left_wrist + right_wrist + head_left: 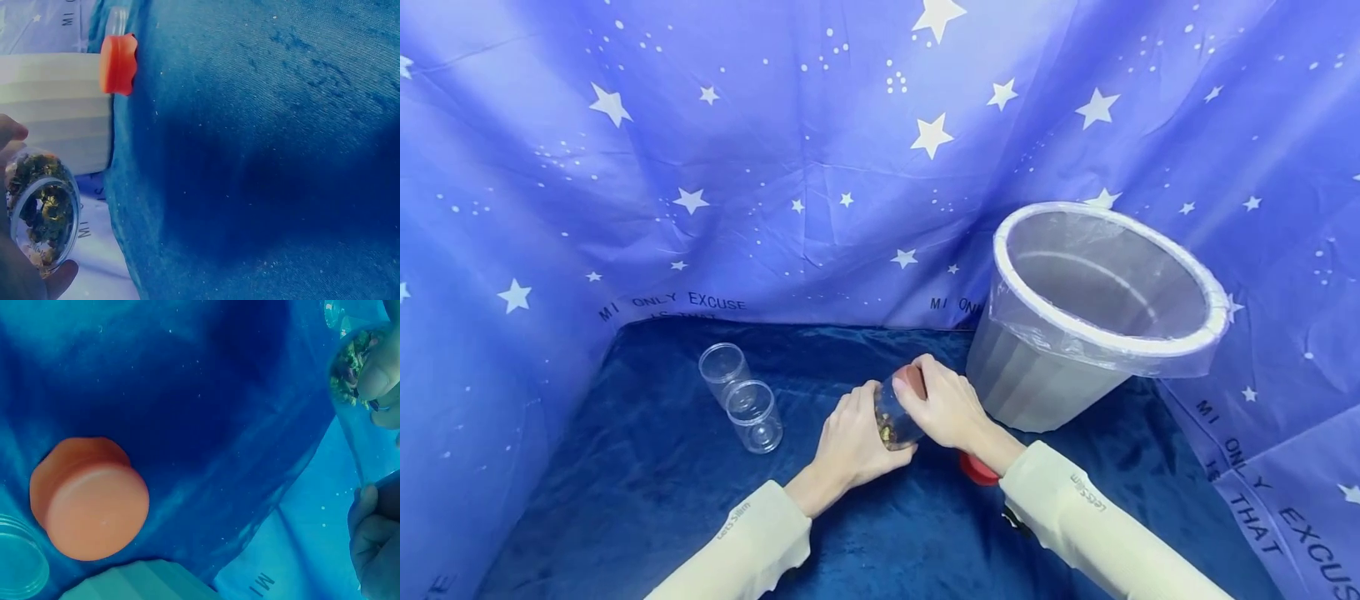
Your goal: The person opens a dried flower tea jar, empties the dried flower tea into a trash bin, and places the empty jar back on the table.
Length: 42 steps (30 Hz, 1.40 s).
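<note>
My left hand point(853, 442) grips a clear jar point(895, 425), tilted above the cloth, with greenish-yellow dried bits inside. The jar's round base point(47, 212) faces the left wrist view, with a thumb and fingers around its sides. At the jar's upper end, my right hand point(951, 408) grips the reddish lid point(912, 382); whether the lid is loose cannot be seen. In the right wrist view, the right hand point(378, 544) curls at the lid end, while the dried bits point(353, 369) show beside the left fingers.
Two clear jars point(756, 425) stand uncovered at the left. A large grey bin point(1037, 383) with a clear liner stands at the back right. Under my right forearm lie orange-red lids point(97, 512), with another clear container point(22, 562) beside them. Blue cloth covers the table.
</note>
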Each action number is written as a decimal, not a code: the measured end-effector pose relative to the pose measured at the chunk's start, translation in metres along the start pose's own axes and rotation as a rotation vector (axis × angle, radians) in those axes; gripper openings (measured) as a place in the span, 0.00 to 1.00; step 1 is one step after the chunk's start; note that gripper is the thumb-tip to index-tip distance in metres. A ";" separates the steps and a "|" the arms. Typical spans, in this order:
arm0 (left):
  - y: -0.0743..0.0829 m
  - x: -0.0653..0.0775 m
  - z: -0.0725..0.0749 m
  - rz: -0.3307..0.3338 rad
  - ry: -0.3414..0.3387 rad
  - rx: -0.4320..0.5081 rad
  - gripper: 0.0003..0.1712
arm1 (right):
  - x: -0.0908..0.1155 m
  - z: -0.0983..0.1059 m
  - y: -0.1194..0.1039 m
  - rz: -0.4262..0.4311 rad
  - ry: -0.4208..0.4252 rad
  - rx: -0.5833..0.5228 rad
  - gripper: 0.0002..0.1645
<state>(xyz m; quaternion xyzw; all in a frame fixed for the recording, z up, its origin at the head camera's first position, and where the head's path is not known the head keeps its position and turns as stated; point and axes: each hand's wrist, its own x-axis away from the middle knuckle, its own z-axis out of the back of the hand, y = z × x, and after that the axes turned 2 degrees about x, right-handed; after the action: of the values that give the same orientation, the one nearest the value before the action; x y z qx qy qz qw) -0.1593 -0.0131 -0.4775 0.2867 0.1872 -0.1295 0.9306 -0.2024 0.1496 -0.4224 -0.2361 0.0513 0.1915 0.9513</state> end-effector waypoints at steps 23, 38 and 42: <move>-0.015 -0.009 0.007 -0.089 -0.002 -0.018 0.54 | -0.005 0.028 0.009 -0.368 -0.406 -0.444 0.45; -0.021 -0.010 0.000 -0.293 0.198 -0.195 0.54 | -0.009 0.031 0.011 -0.502 -0.489 -0.507 0.52; -0.022 -0.009 0.000 -0.299 0.201 -0.209 0.55 | -0.009 0.026 0.006 -0.474 -0.460 -0.488 0.51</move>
<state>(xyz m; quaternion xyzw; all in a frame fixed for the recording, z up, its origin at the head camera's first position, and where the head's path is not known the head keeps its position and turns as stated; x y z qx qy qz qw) -0.1753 -0.0297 -0.4847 0.1689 0.3320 -0.2168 0.9024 -0.2126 0.1640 -0.4008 -0.4112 -0.2654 0.0214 0.8718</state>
